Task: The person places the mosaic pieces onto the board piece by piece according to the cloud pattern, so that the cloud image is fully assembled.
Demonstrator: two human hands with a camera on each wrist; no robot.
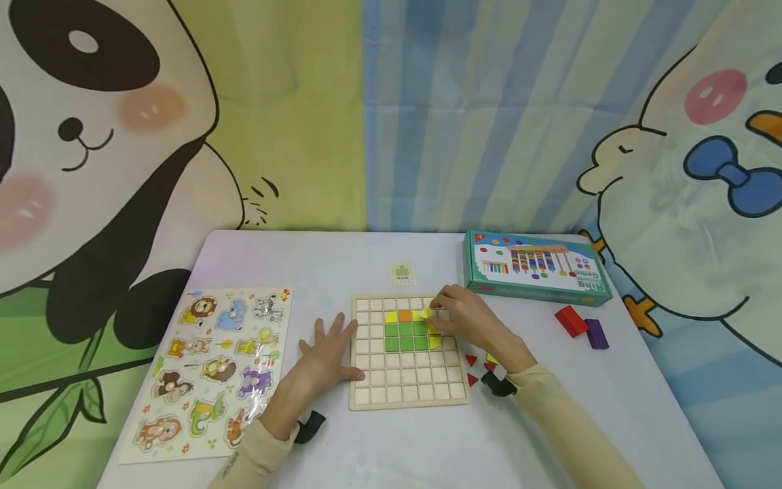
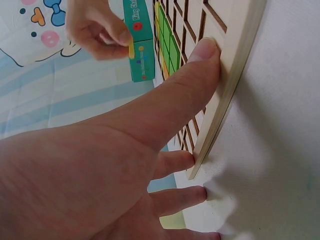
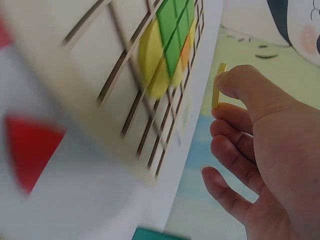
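A wooden grid board (image 1: 403, 394) lies on the table with green square tiles (image 1: 406, 337), one orange tile (image 1: 404, 316) and yellow rounded pieces (image 3: 151, 57) in its cells. Between thumb and forefinger, my right hand (image 1: 469, 316) pinches a small thin yellow piece (image 3: 218, 86), held above the board's upper right part. My left hand (image 1: 326, 356) has its fingers spread at the board's left side. In the left wrist view its thumb (image 2: 192, 70) presses on the wooden rim, and another finger touches the board's edge.
Red triangles (image 1: 472, 379) and a yellow piece lie right of the board. Behind it is a small pattern card (image 1: 401, 274). A green game box (image 1: 537, 268), red block (image 1: 571, 321) and purple block (image 1: 597, 334) stand right; an animal puzzle board (image 1: 214, 373) lies left.
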